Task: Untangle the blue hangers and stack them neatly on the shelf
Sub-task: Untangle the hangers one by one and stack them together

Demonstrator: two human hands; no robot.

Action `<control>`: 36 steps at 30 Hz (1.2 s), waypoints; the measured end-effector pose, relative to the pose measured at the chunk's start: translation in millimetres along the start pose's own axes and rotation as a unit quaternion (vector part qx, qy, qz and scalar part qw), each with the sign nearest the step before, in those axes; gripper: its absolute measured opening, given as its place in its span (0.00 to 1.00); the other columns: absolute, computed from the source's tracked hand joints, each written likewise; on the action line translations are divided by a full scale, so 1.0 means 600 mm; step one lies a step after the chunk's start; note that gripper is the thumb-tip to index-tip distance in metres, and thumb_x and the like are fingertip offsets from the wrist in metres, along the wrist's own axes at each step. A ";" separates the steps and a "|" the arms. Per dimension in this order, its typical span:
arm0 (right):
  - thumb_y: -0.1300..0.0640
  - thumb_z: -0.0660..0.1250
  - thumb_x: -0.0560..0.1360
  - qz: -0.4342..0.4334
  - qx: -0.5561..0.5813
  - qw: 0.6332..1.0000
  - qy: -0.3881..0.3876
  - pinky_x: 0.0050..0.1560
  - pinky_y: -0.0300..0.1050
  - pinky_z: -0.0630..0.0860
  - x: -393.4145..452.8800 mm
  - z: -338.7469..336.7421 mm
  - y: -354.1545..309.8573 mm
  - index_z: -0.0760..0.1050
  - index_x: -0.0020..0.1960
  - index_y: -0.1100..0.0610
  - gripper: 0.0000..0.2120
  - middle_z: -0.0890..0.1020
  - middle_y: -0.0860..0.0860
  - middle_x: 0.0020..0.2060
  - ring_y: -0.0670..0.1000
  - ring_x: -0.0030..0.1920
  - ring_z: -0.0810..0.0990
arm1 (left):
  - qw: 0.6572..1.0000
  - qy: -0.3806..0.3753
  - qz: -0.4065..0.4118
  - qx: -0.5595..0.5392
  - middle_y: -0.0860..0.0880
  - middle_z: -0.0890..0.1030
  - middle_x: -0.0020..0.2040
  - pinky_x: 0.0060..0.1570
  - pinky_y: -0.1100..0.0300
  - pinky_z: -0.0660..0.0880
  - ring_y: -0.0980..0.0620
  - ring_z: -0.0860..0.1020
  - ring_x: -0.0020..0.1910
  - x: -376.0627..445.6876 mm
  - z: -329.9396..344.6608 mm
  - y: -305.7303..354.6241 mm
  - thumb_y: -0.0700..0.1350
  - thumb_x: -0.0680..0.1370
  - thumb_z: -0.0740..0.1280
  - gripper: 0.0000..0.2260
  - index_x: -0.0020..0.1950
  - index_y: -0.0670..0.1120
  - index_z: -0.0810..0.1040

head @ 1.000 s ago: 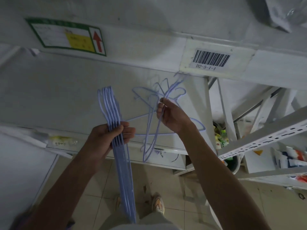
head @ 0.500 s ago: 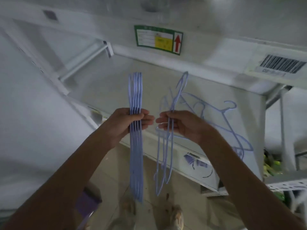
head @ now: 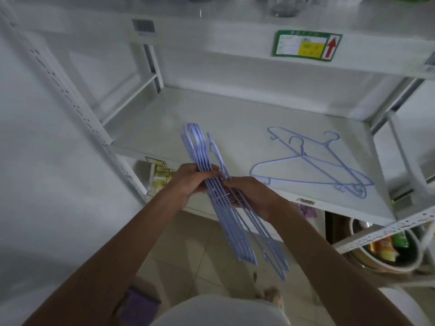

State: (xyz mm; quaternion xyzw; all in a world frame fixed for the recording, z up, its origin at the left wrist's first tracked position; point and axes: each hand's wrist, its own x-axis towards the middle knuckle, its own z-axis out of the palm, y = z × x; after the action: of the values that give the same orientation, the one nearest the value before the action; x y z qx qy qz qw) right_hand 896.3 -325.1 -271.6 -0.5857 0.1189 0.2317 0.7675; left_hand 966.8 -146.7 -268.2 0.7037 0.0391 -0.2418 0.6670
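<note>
My left hand (head: 190, 178) grips a bundle of several blue hangers (head: 231, 234) held edge-on, tilted from upper left to lower right, over the front edge of the white shelf (head: 235, 121). My right hand (head: 250, 196) holds one or two more blue hangers (head: 270, 245) pressed against the right side of that bundle. A tangled heap of blue hangers (head: 313, 165) lies flat on the shelf to the right, apart from both hands.
The upper shelf beam carries a green-framed label (head: 306, 44) and a barcode tag (head: 143, 27). A perforated white upright (head: 70, 95) stands at the left. A bowl of packets (head: 386, 250) sits lower right. Tiled floor and my shoe (head: 271, 294) lie below.
My right hand has brought its hangers leftward against the bundle in my left hand. The view has swung left, so the tangled heap now lies clear at the right.
</note>
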 end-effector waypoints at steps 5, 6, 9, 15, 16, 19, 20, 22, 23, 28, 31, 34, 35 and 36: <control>0.60 0.61 0.84 -0.011 0.043 0.998 0.036 0.55 0.49 0.83 -0.004 0.035 0.026 0.80 0.62 0.68 0.15 0.84 0.65 0.58 0.61 0.53 0.86 | 0.999 -0.036 -0.006 -0.021 0.41 0.88 0.49 0.42 0.59 0.83 0.45 0.88 0.47 0.001 -0.062 -0.015 0.36 0.76 0.73 0.03 0.48 0.41 0.86; 0.60 0.61 0.84 -0.009 0.045 0.998 0.047 0.53 0.48 0.84 -0.003 0.038 0.026 0.80 0.62 0.68 0.15 0.84 0.65 0.58 0.59 0.51 0.86 | 0.999 -0.045 -0.013 -0.017 0.42 0.88 0.48 0.41 0.60 0.82 0.46 0.88 0.47 0.002 -0.068 -0.015 0.37 0.76 0.73 0.03 0.49 0.41 0.86; 0.58 0.62 0.83 0.008 0.030 0.998 0.047 0.52 0.47 0.84 0.002 0.048 0.023 0.80 0.64 0.66 0.16 0.84 0.64 0.59 0.59 0.53 0.86 | 0.996 -0.071 -0.033 0.039 0.43 0.88 0.50 0.48 0.57 0.82 0.46 0.87 0.50 0.009 -0.075 -0.016 0.39 0.75 0.75 0.08 0.53 0.41 0.87; 0.53 0.67 0.81 -0.004 -0.006 0.999 0.049 0.58 0.51 0.83 0.015 0.048 0.017 0.82 0.63 0.60 0.15 0.87 0.60 0.55 0.64 0.57 0.85 | 0.995 -0.081 -0.046 0.025 0.43 0.88 0.50 0.51 0.55 0.82 0.45 0.86 0.52 0.019 -0.062 -0.021 0.42 0.78 0.73 0.09 0.55 0.41 0.87; 0.54 0.68 0.81 -0.008 -0.014 0.999 0.052 0.58 0.52 0.83 0.018 0.044 0.014 0.83 0.62 0.60 0.14 0.87 0.60 0.54 0.63 0.56 0.86 | 0.995 -0.080 -0.045 0.024 0.42 0.88 0.50 0.47 0.57 0.82 0.44 0.87 0.50 0.020 -0.055 -0.020 0.43 0.77 0.73 0.09 0.55 0.41 0.87; 0.59 0.67 0.82 -0.026 -0.047 0.996 0.070 0.59 0.55 0.83 0.029 0.027 0.002 0.82 0.63 0.63 0.13 0.87 0.62 0.53 0.63 0.53 0.87 | 0.998 -0.046 -0.040 0.028 0.41 0.88 0.48 0.48 0.56 0.84 0.45 0.87 0.47 0.020 -0.032 -0.013 0.44 0.77 0.74 0.10 0.54 0.40 0.86; 0.61 0.67 0.82 -0.037 -0.063 0.995 0.072 0.58 0.55 0.84 0.032 0.022 -0.003 0.82 0.63 0.64 0.12 0.86 0.63 0.53 0.64 0.53 0.87 | 0.998 -0.032 -0.037 0.028 0.41 0.88 0.47 0.49 0.55 0.84 0.45 0.88 0.46 0.020 -0.023 -0.010 0.44 0.77 0.74 0.10 0.54 0.40 0.86; 0.62 0.67 0.82 -0.069 -0.093 0.991 0.062 0.52 0.52 0.86 0.031 0.011 -0.012 0.82 0.61 0.63 0.10 0.87 0.63 0.51 0.63 0.50 0.88 | 0.999 -0.010 -0.032 0.021 0.40 0.88 0.47 0.49 0.55 0.84 0.45 0.87 0.45 0.020 -0.008 0.000 0.44 0.77 0.74 0.11 0.55 0.38 0.85; 0.63 0.68 0.81 -0.089 -0.106 0.989 0.054 0.49 0.49 0.86 0.029 0.006 -0.016 0.84 0.59 0.60 0.09 0.88 0.61 0.49 0.61 0.48 0.88 | 0.999 -0.004 -0.029 0.012 0.40 0.88 0.48 0.51 0.54 0.84 0.44 0.87 0.46 0.018 0.000 0.005 0.44 0.77 0.74 0.12 0.55 0.38 0.85; 0.64 0.71 0.79 -0.169 -0.151 0.974 0.028 0.45 0.45 0.85 0.023 -0.035 -0.033 0.85 0.56 0.54 0.10 0.89 0.54 0.43 0.54 0.42 0.89 | 0.999 -0.032 0.007 -0.024 0.41 0.87 0.51 0.50 0.54 0.83 0.43 0.87 0.50 0.007 0.032 0.024 0.45 0.79 0.72 0.09 0.55 0.43 0.87; 0.63 0.71 0.79 -0.192 -0.241 0.950 0.044 0.42 0.50 0.85 0.028 -0.060 -0.045 0.84 0.56 0.59 0.07 0.87 0.57 0.39 0.52 0.37 0.86 | 0.998 -0.054 0.019 -0.014 0.36 0.86 0.53 0.53 0.50 0.82 0.38 0.85 0.52 0.012 0.055 0.022 0.40 0.78 0.71 0.09 0.57 0.40 0.85; 0.58 0.72 0.76 -0.200 -0.388 0.897 0.070 0.47 0.57 0.82 0.025 -0.074 -0.046 0.82 0.52 0.55 0.05 0.86 0.53 0.38 0.52 0.40 0.86 | 0.998 -0.055 0.017 -0.035 0.35 0.85 0.52 0.47 0.52 0.82 0.39 0.85 0.49 0.016 0.089 0.006 0.37 0.76 0.73 0.11 0.58 0.39 0.84; 0.56 0.72 0.76 -0.208 -0.413 0.884 0.072 0.47 0.56 0.82 0.024 -0.079 -0.045 0.81 0.53 0.54 0.07 0.86 0.51 0.39 0.51 0.41 0.86 | 0.997 -0.057 0.019 -0.056 0.37 0.86 0.51 0.46 0.51 0.82 0.39 0.84 0.48 0.019 0.099 0.001 0.38 0.75 0.74 0.12 0.58 0.38 0.84; 0.55 0.72 0.76 -0.216 -0.425 0.876 0.072 0.48 0.56 0.82 0.021 -0.084 -0.046 0.81 0.55 0.53 0.08 0.86 0.50 0.40 0.51 0.43 0.86 | 0.995 -0.059 0.022 -0.076 0.39 0.86 0.49 0.44 0.51 0.83 0.41 0.84 0.46 0.022 0.109 -0.004 0.40 0.73 0.74 0.12 0.56 0.38 0.84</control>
State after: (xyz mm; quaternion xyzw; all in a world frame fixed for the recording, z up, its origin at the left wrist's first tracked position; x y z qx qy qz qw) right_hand 925.4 -376.4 -268.6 -0.8816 -0.0657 0.0457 0.4651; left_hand 958.9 -212.5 -275.5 0.6358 0.0021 -0.2643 0.7252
